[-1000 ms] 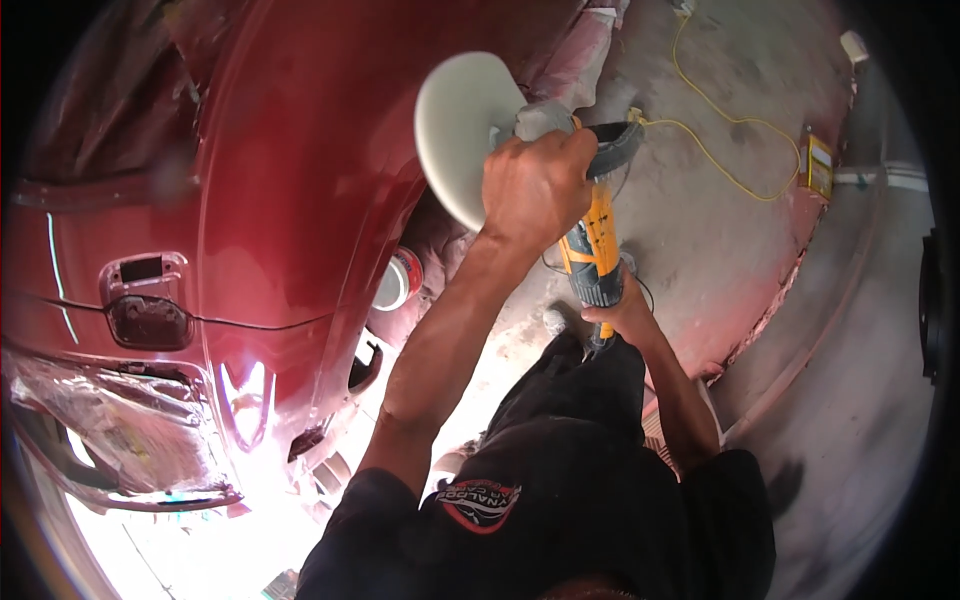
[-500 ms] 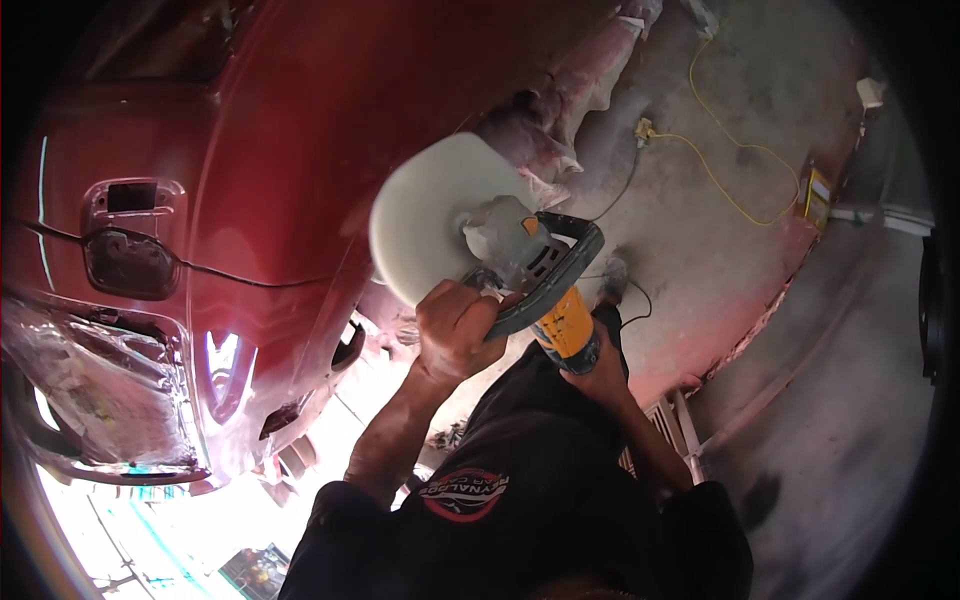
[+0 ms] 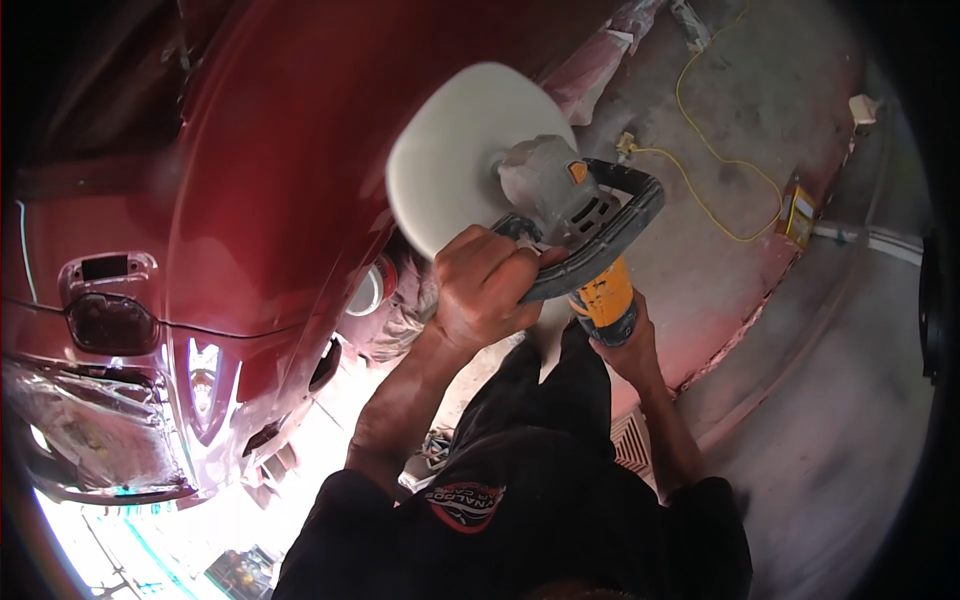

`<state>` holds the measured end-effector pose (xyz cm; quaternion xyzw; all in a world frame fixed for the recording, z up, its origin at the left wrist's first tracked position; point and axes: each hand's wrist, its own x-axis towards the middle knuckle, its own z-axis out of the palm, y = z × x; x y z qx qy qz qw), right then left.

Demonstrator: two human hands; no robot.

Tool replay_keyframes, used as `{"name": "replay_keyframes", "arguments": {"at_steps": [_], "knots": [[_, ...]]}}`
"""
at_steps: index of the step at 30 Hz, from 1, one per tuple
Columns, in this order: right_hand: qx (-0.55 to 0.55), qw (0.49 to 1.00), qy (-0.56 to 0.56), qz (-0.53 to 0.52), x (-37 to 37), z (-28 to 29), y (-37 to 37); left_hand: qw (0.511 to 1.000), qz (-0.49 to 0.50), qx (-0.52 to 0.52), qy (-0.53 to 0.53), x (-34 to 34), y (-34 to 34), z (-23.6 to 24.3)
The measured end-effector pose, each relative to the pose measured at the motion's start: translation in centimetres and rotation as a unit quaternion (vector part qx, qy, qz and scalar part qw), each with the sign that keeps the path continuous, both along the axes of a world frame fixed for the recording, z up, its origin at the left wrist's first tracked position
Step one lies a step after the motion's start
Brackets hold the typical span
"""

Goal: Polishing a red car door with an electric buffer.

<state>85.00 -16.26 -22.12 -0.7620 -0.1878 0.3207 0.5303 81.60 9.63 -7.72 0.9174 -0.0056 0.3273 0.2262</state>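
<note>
Dusty grey concrete floor [image 3: 850, 400], glossy red car panel [image 3: 270, 180]. Left hand [image 3: 485, 285] clenched on black loop handle [image 3: 610, 235]; right hand [image 3: 625, 345] grasping yellow polisher body [image 3: 603, 298]; round white foam pad [image 3: 460, 160] against panel.

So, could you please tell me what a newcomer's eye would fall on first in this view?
Probably the large white polishing pad near the top centre, set against the glossy red car body that fills the left half. Next, the yellow and grey polisher behind it: the left hand grips its black loop handle, and the right hand holds the yellow rear grip. A yellow cord snakes over the dusty floor at upper right.
</note>
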Motion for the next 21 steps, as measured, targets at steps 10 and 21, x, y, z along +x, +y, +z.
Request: {"name": "replay_keyframes", "arguments": {"at_steps": [10,21], "knots": [[-0.006,0.997,-0.063,-0.036,8.4,-1.2,0.8,0.999,-0.013,-0.003,-0.038,11.4,1.2,-2.0],[0.004,0.997,-0.023,-0.077,9.5,-0.8,1.8,0.997,-0.04,-0.033,-0.065,13.4,1.7,-2.1]]}}
